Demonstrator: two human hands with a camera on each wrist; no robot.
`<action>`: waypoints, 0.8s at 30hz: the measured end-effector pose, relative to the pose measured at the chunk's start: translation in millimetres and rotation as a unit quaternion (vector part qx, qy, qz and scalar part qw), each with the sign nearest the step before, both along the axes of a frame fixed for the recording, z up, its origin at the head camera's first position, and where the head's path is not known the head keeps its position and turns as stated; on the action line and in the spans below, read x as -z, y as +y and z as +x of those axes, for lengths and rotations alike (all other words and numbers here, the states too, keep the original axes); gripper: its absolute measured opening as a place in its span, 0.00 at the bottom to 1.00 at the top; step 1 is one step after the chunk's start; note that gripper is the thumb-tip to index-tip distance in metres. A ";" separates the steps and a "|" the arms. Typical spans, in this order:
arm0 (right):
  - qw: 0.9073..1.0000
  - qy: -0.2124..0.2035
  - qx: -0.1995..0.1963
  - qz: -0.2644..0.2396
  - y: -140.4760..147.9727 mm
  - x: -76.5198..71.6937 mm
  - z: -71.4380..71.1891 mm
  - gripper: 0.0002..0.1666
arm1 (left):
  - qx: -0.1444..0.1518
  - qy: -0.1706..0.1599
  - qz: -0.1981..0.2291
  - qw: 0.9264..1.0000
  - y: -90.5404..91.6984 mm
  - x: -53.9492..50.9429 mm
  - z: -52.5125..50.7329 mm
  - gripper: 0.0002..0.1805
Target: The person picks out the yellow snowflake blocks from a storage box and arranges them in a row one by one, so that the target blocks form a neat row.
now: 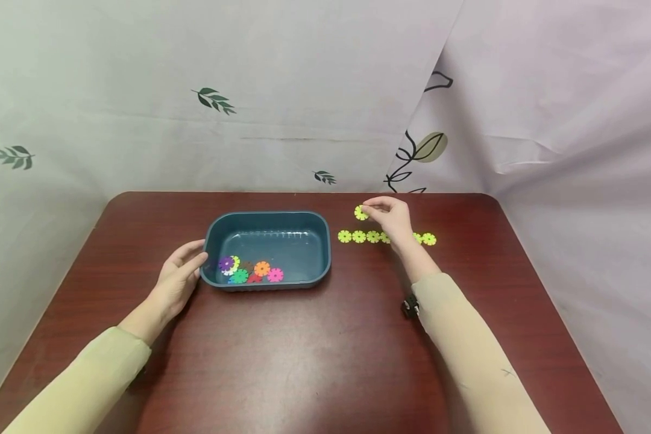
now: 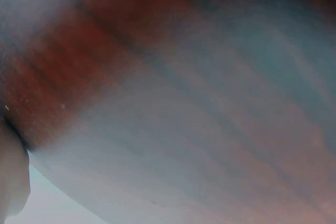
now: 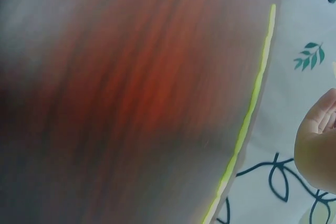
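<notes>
At the left end of a dark blue plastic basin (image 1: 271,286), my left hand (image 1: 176,280) holds the rim, its thumb at the edge and fingers along the outer wall. My right hand (image 1: 392,218) pinches a yellow snowflake disc (image 1: 360,213) between thumb and fingertips, raised over the table's far side. Just nearer lies a straight row of yellow snowflake discs (image 1: 359,237), partly hidden by the right wrist. Edge-on, the right wrist view shows that row as a thin yellow line (image 3: 251,114). Inside the basin are several discs, among them an orange disc (image 1: 262,269) and a purple disc (image 1: 226,263).
The dark red wooden table (image 1: 304,349) has rounded far corners and meets a leaf-patterned cloth (image 1: 282,120) behind. Another cloth wall hangs along the right. A small black object (image 1: 410,306) shows by the right sleeve. The left wrist view is mostly blurred.
</notes>
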State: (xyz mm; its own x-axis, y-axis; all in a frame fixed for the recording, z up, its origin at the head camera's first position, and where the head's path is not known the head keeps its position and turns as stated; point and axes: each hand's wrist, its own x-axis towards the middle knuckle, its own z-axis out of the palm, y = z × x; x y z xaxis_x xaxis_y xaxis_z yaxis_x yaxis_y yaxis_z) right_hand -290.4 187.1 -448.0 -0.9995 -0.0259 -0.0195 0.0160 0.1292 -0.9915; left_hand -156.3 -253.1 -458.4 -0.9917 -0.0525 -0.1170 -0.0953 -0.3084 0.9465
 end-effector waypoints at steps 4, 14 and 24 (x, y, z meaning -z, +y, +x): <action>1.000 -0.005 0.010 0.006 12.6 3.9 0.5 0.18 | 0.000 0.002 0.006 1.000 -1.0 1.0 -0.7 0.17; 0.999 -0.012 0.033 0.022 42.2 9.2 2.6 0.18 | 0.006 0.008 -0.002 1.000 -0.1 3.2 -0.4 0.17; 0.997 -0.020 0.046 0.053 70.7 5.7 7.8 0.21 | 0.011 0.013 0.004 1.000 -1.3 3.8 -0.3 0.18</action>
State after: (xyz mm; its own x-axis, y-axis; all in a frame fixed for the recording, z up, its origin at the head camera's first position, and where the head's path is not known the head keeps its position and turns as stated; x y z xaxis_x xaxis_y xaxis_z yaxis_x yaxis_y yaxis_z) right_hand -282.6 257.7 -453.7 -0.9960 0.0693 -0.0569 0.0714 0.2287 -0.9709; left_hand -156.6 -254.4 -462.2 -0.9954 -0.0295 -0.0913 -0.0775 -0.3145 0.9461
